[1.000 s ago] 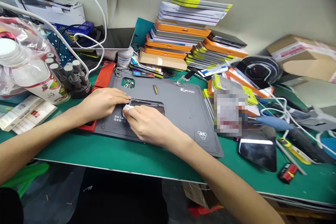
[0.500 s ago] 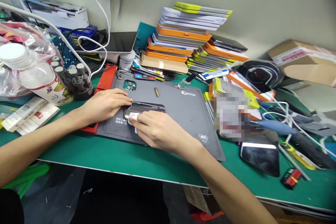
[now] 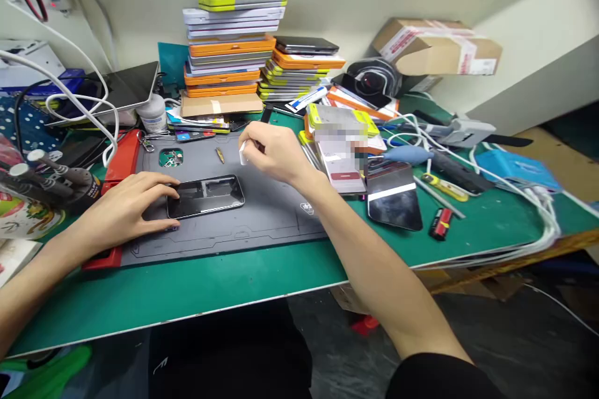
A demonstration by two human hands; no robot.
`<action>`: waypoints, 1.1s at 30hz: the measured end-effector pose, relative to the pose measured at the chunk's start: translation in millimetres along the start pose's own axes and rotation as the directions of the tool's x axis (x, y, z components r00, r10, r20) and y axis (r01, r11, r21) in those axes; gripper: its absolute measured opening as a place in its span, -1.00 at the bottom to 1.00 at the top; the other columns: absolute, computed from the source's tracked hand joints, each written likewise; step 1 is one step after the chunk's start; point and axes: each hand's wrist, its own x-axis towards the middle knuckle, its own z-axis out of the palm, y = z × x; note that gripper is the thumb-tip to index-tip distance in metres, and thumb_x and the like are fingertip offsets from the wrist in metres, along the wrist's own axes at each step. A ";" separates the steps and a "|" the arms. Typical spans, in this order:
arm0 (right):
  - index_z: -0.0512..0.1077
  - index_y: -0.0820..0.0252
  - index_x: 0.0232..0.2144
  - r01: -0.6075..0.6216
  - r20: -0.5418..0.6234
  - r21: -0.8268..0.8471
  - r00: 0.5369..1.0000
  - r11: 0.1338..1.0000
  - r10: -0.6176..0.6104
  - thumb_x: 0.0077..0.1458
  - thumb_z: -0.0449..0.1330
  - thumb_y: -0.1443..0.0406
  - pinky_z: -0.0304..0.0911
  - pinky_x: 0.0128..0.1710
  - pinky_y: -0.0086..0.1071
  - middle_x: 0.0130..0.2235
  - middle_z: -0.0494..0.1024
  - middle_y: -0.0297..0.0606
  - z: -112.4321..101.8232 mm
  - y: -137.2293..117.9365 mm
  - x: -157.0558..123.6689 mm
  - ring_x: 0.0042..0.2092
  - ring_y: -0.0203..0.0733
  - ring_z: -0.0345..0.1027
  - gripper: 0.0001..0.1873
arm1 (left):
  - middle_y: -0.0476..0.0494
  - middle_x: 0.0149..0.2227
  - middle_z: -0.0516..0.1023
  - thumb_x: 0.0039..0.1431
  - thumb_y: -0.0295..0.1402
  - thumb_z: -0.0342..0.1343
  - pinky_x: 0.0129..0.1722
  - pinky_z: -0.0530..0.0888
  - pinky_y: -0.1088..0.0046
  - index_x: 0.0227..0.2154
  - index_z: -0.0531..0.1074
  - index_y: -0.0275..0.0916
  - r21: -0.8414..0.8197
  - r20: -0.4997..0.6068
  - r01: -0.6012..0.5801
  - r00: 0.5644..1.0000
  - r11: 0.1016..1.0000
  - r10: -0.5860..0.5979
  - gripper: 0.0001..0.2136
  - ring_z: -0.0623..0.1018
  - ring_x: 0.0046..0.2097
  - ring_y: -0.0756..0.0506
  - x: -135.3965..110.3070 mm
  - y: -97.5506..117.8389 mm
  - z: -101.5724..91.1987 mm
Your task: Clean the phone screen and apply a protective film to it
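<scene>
A dark phone [image 3: 206, 194] lies flat on the grey work mat [image 3: 262, 212]. My left hand [image 3: 126, 207] rests on the mat with its fingers spread, the fingertips pressing the phone's left end. My right hand [image 3: 274, 151] is raised above the mat's far right part, fingers pinched on a small white wipe [image 3: 243, 153]. A small brass bit [image 3: 219, 154] and a round recess with tiny parts [image 3: 173, 158] lie on the mat's far side.
Stacks of orange and grey boxes [image 3: 229, 50] stand at the back. A black screen panel [image 3: 392, 193], tools and white cables [image 3: 510, 187] crowd the right. A screwdriver stand [image 3: 51, 177] and red tray [image 3: 122, 159] sit left. The table's front edge [image 3: 187, 315] runs below.
My right hand lifted the white wipe off the phone and moved it back and to the right. The left hand stays on the phone. The view swung to the right.
</scene>
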 end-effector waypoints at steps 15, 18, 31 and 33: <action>0.52 0.12 -0.26 -0.230 0.637 0.413 0.764 0.881 -0.099 0.25 0.41 0.35 0.23 -0.20 -0.30 -0.30 0.65 -0.38 -28.7 -4.8 0.3 -0.25 -0.21 0.46 -0.88 | -0.23 0.42 0.65 0.49 0.33 0.16 0.38 0.65 -0.15 0.16 0.62 -0.01 0.010 0.040 0.063 0.997 0.998 -0.063 -0.44 0.70 0.35 -0.40 -0.9 -0.2 -3.4; 0.49 0.11 -0.35 -0.224 0.639 0.335 0.767 0.915 -0.047 0.22 0.48 0.37 0.11 -0.29 -0.30 -0.44 0.49 -0.49 -25.5 -6.2 0.9 -0.33 -0.25 0.31 -0.77 | -0.23 0.42 0.66 0.50 0.32 0.16 0.38 0.65 -0.17 0.17 0.62 -0.01 0.010 0.047 0.053 0.997 0.999 -0.054 -0.45 0.70 0.35 -0.40 0.2 -0.4 -4.4; 0.42 0.10 -0.42 -0.250 0.643 0.325 0.766 0.912 -0.019 0.16 0.51 0.36 0.01 -0.34 -0.28 -0.46 0.48 -0.49 -10.3 -15.2 3.9 -0.37 -0.28 0.27 -0.68 | -0.18 0.41 0.67 0.49 0.30 0.18 0.39 0.64 -0.11 0.15 0.63 0.00 0.003 0.042 0.065 0.997 0.998 -0.065 -0.47 0.70 0.34 -0.38 2.3 5.7 -5.6; 0.42 0.11 -0.43 -0.257 0.647 0.286 0.762 0.923 0.012 0.15 0.54 0.36 0.01 -0.34 -0.27 -0.46 0.48 -0.48 -13.5 -14.0 2.8 -0.36 -0.27 0.28 -0.66 | -0.18 0.42 0.66 0.50 0.30 0.18 0.39 0.64 -0.11 0.16 0.62 0.00 0.007 0.041 0.066 0.997 0.998 -0.066 -0.47 0.70 0.34 -0.38 2.6 6.8 -6.4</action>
